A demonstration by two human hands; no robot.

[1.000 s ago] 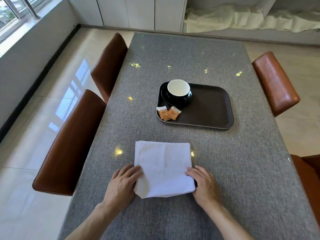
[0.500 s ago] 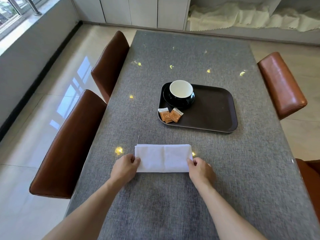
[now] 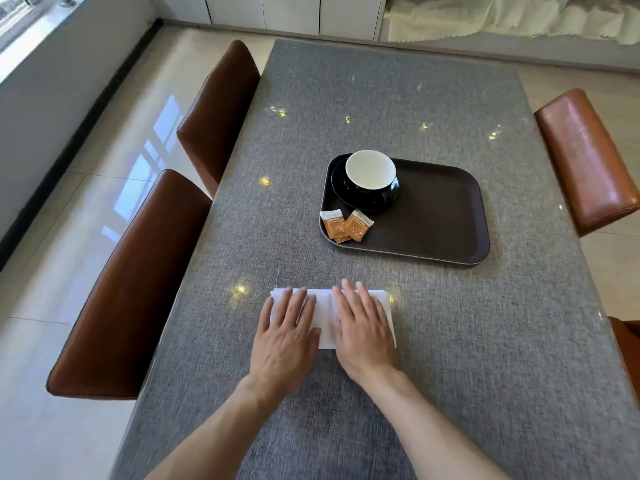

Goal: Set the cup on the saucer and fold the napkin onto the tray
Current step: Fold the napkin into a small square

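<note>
While both hands lie flat on it, the long counter covered in grey woven cloth (image 3: pixel 398 98) carries everything in view. Four brown leather chairs stand at its sides: two on the left (image 3: pixel 138 282) (image 3: pixel 218 109), one on the right (image 3: pixel 588 157), and part of a fourth at the right edge (image 3: pixel 627 344).

Dark brown rectangular plastic tray with rounded corners (image 3: pixel 440 216): mid-counter, well apart from the hands. Contents: black round saucer (image 3: pixel 337 188) in the far-left corner; black cup with white inside (image 3: pixel 370 171) sitting upright on that saucer; two small orange-and-white sachets (image 3: pixel 346 225) in the near-left corner, overlapping, just beside the saucer.

White cloth napkin (image 3: pixel 323 317): folded into a narrow band, lying on the counter near the person, not on the tray.

Left hand (image 3: pixel 285 337): palm down on the napkin's left part, fingers (image 3: pixel 298 303) straight and slightly spread, pressing, gripping nothing. Right hand (image 3: pixel 363 330): palm down on the right part, fingers straight, tips reaching the far edge, pressing, gripping nothing. A strip of napkin shows between the hands.
</note>
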